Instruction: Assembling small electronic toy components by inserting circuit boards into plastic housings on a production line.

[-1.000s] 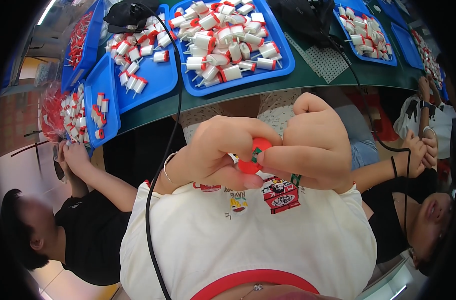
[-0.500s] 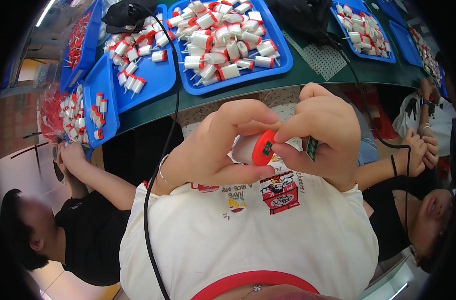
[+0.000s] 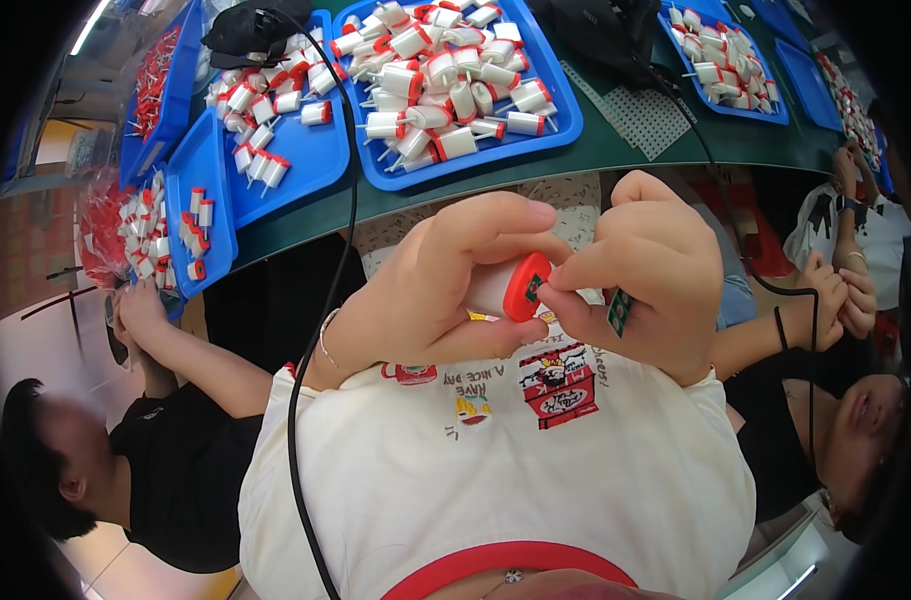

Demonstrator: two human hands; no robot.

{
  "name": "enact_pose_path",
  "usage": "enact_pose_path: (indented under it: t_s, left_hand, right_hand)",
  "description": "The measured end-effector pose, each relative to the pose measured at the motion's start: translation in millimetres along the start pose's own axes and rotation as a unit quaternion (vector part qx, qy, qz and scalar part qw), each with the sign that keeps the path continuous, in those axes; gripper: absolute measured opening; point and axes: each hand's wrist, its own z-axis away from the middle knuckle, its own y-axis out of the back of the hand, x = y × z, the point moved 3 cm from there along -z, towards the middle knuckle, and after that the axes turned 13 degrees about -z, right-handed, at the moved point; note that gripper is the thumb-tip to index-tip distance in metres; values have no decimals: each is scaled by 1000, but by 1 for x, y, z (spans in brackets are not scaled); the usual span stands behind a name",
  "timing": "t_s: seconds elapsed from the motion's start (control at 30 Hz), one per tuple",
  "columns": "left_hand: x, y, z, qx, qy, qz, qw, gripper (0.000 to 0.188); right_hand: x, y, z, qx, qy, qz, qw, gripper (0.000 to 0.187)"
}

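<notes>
Red-capped white plastic piece [image 3: 511, 288]: located between your two hands, in front of your chest; white oval body toward your left, red end face turned toward your right.
Sticker: small dark-green square [image 3: 536, 287] on the red end face, partly covered by your fingers.
Left hand [image 3: 426, 275]: closed around the white body, fingers above and behind, thumb below. A thin, light-coloured bracelet [image 3: 326, 338] circles your wrist.
Right hand [image 3: 651, 275]: thumb and index fingertip nearly together, touching the end face at the sticker; the other fingers are curled.
Strip: flat dark-green strip with lighter marks [image 3: 620, 312], against the curled fingers of your right hand; which finger retains it, you cannot tell from this view.
Shirt: white fabric with coloured prints and a red collar [image 3: 396, 450], below your hands.
Cable: long black cord [image 3: 294, 430], running down past your left wrist.
Central tray: blue plastic, rectangular [image 3: 574, 135], on the dark-green table [image 3: 591, 160] beyond your hands; heaped with similar red-and-white pieces [image 3: 446, 85].
Left trays: one larger blue tray [image 3: 316, 165], partly filled, beside one narrow blue tray [image 3: 191, 160] bearing several pieces.
Mat: grey perforated sheet [image 3: 631, 118], right of the central tray.
Co-workers: one pair of hands [image 3: 144, 308] at your left, another [image 3: 826, 305] at your right, both well apart from yours.
</notes>
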Motion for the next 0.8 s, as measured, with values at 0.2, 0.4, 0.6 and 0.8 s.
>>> enact_pose_path:
  t_s: [0.2, 0.4, 0.6, 0.8]
  left_hand:
    - [-1, 0, 0, 15, 2, -3, 1000, 65]
    - [-3, -3, 1, 34, 22, -38, 998, 58]
    - [-5, -1, 2, 15, 54, -83, 995, 53]
    - [-12, -3, -3, 9, 108, -14, 994, 29]
  right_hand:
    - [-2, -1, 1, 1, 12, 10, 1000, 23]
    - [-4, -3, 1, 4, 9, 35, 999, 24]
    - [6, -8, 6, 17, -14, 27, 999, 22]
    - [26, -7, 8, 10, -80, -78, 994, 17]
